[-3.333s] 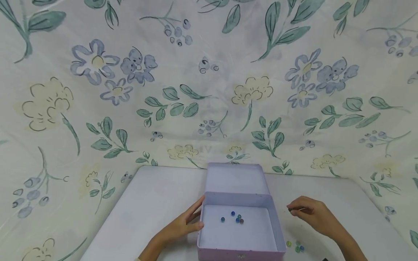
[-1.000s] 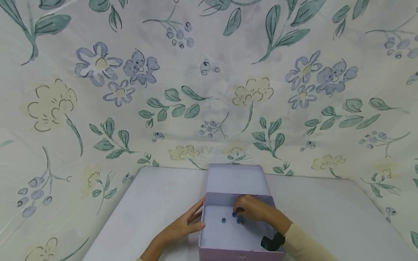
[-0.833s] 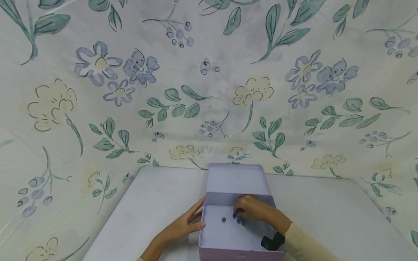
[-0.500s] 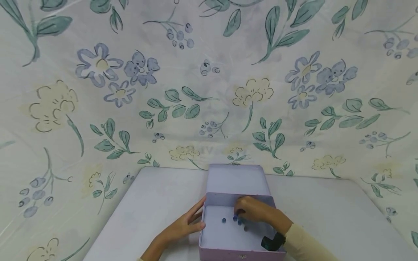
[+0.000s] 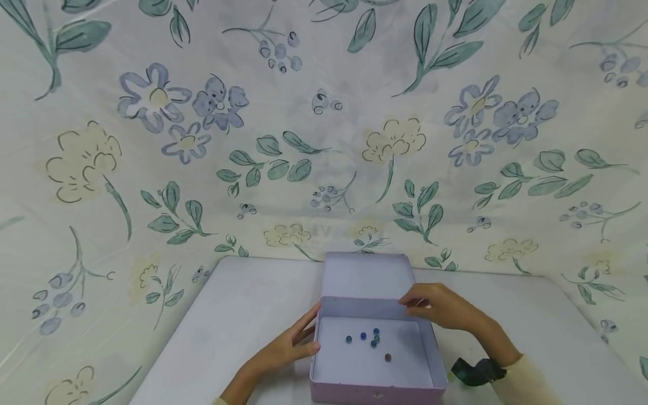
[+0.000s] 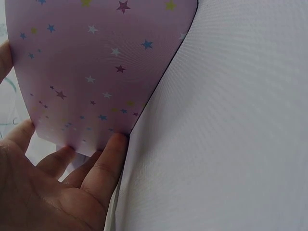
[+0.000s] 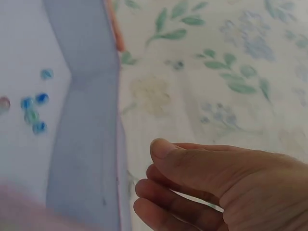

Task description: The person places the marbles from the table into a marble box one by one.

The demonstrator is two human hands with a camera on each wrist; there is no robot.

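A lilac box (image 5: 377, 394) with its lid (image 5: 367, 275) laid back stands on the white table. Several glass marbles lie on its floor: a blue marble (image 5: 363, 336), a greenish-blue one (image 5: 349, 339) off to the left, a small cluster, and a brown marble (image 5: 387, 357) nearer the front. My left hand (image 5: 286, 349) rests against the box's left side, fingers extended; the left wrist view shows its fingertips touching the star-printed wall (image 6: 96, 62). Above the back right corner hovers my right hand (image 5: 440, 306), loosely curved. Nothing shows between its fingers in the right wrist view.
A dark strap with a device (image 5: 478, 371) sits on the right wrist. Beside the box's right side, a yellowish marble (image 5: 450, 377) is partly hidden by that device. Behind the table (image 5: 253, 292) hangs a floral sheet (image 5: 324, 140).
My right hand brought a marble into the box, let it go, then lifted out to the back right. The brown marble rolled toward the front. My left hand stayed put.
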